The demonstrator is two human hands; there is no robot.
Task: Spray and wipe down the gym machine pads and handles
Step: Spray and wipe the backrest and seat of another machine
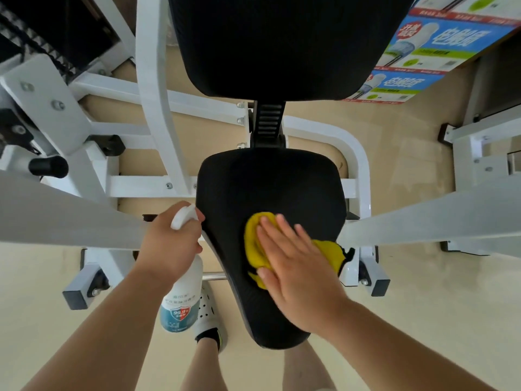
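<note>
Yellow cloth lies under the right hand's flat, straight fingers, mid-seat pad. Left hand grips the spray bottle beside the seat's left edge.

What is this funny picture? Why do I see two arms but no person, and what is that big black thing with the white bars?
The camera sits on a person's head and looks down, so you see only their arms and legs. The big black thing is the seat pad of a gym machine. The black pad above it is the backrest, and the white bars are the machine's frame. The right hand lies flat on a yellow cloth and presses it onto the seat to wipe it. The left hand grips a white spray bottle of cleaner beside the seat. Just next to the bottle you can see the person's white shoe on the floor.
</note>
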